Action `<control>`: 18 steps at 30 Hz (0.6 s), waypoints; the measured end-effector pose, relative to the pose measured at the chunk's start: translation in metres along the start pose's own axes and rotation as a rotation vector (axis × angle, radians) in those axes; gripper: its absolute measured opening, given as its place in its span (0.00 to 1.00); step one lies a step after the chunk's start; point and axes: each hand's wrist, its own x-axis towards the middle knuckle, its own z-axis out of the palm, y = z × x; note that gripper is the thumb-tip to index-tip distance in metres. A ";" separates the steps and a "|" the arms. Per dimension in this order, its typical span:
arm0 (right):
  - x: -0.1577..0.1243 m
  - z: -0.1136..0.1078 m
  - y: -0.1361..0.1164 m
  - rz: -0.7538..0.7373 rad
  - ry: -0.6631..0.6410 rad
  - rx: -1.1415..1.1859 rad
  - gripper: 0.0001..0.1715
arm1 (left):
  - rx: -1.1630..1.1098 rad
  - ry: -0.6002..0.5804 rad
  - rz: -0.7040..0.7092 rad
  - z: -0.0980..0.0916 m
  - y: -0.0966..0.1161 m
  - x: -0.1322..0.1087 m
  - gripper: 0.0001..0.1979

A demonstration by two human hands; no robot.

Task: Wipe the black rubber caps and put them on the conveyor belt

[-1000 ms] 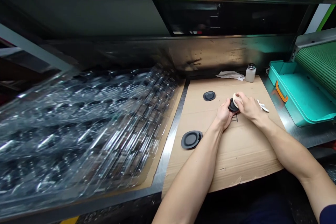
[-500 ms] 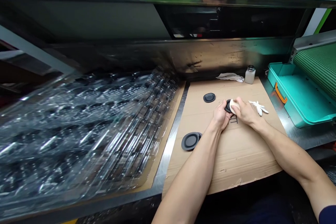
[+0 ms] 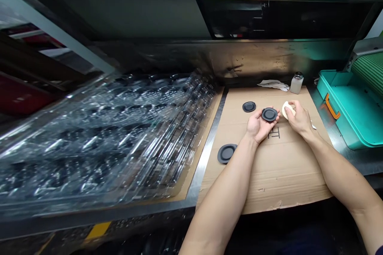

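Note:
My left hand (image 3: 259, 126) is palm up above the cardboard, holding a round black rubber-like part (image 3: 269, 114) with a recessed ring on its fingers. To its right, my right hand (image 3: 301, 118) pinches a whitish round pad (image 3: 287, 110), now apart from the black part. A smaller black part (image 3: 249, 106) lies flat beyond my left hand. Beside my left forearm rests a larger black part (image 3: 226, 153), its right edge partly covered by the arm. The cardboard sheet (image 3: 287, 175) lies under both hands.
Stacked clear plastic trays (image 3: 98, 139) fill the left of the bench. A small bottle with a metal cap (image 3: 296, 83) and a white glove (image 3: 273, 84) lie at the back. At right stands a teal bin (image 3: 353, 123) with an orange latch, below a green conveyor belt (image 3: 371, 69).
My right hand has drawn the white pad off the black part and moved right. My left hand has opened flatter beneath the part. The whole view has shifted.

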 end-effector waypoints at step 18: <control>-0.006 -0.010 -0.008 -0.206 -0.063 -0.356 0.21 | -0.042 -0.009 -0.063 0.000 0.004 -0.002 0.34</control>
